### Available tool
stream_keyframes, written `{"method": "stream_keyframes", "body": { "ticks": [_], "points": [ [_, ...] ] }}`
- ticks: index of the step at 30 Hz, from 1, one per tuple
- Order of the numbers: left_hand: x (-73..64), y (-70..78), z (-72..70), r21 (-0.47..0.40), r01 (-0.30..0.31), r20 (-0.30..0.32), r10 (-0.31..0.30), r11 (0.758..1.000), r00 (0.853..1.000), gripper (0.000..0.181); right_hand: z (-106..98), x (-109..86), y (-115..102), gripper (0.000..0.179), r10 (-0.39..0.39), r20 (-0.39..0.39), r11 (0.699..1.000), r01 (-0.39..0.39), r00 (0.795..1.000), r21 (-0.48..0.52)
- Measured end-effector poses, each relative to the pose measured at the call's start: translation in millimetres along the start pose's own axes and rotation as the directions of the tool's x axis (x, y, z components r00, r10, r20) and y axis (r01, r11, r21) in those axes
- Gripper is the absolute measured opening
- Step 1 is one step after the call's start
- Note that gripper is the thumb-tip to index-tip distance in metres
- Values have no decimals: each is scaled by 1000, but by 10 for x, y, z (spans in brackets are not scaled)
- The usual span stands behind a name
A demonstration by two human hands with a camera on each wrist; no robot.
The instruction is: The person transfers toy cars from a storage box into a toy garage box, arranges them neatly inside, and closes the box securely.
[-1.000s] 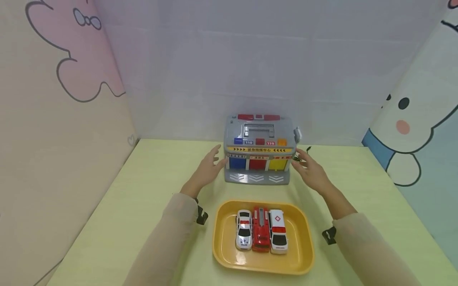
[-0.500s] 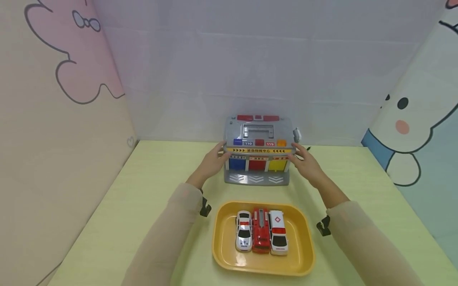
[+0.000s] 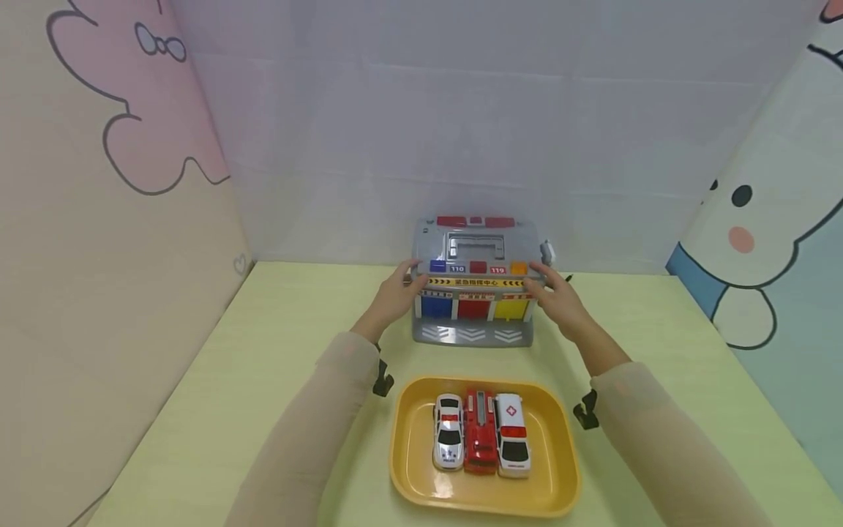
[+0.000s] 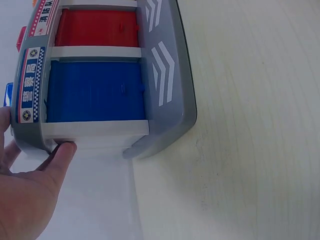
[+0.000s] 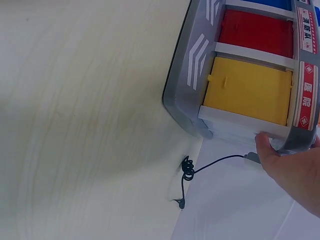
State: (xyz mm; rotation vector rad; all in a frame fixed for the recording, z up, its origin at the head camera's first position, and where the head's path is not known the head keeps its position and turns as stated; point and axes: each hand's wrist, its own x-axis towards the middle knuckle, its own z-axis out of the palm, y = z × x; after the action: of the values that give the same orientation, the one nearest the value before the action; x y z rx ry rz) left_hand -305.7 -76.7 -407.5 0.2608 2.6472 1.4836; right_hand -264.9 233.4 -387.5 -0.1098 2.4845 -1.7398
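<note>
A grey toy garage [image 3: 472, 334] with blue, red and yellow doors stands at the back of the table. My left hand [image 3: 392, 296] grips the left end of its roof, thumb beneath the overhang beside the blue door [image 4: 97, 92] and fingers on top. At the other end, my right hand [image 3: 565, 306] holds the roof's right corner the same way, close to the yellow door [image 5: 247, 90]. The fingers behind the roof edge are partly hidden in both wrist views. The garage's base appears to sit on the tabletop.
Nearer to me lies a yellow tray [image 3: 421, 498] bearing a white police car [image 3: 449, 433], a red fire truck [image 3: 481, 432] and an ambulance [image 3: 512, 432], side by side. A dark coiled cord [image 5: 188, 168] lies by the garage's right end. A wall [image 3: 329, 168] rises behind.
Both hands have closed in from beside the garage and taken hold of its roof ends. The tray and its vehicles keep their places; the view has tilted slightly.
</note>
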Motion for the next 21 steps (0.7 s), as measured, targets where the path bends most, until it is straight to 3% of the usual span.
{"method": "stream_keyframes", "body": {
  "ticks": [9,21],
  "points": [
    [21,34,-7,-69,16,-45,-19,997,999,47,47,67,-50,61,34,-27,998,-32,999,54],
    [49,22,-8,-89,-1,-33,-2,996,999,48,52,184,-72,66,130,-73,991,-127,989,44]
  ]
}}
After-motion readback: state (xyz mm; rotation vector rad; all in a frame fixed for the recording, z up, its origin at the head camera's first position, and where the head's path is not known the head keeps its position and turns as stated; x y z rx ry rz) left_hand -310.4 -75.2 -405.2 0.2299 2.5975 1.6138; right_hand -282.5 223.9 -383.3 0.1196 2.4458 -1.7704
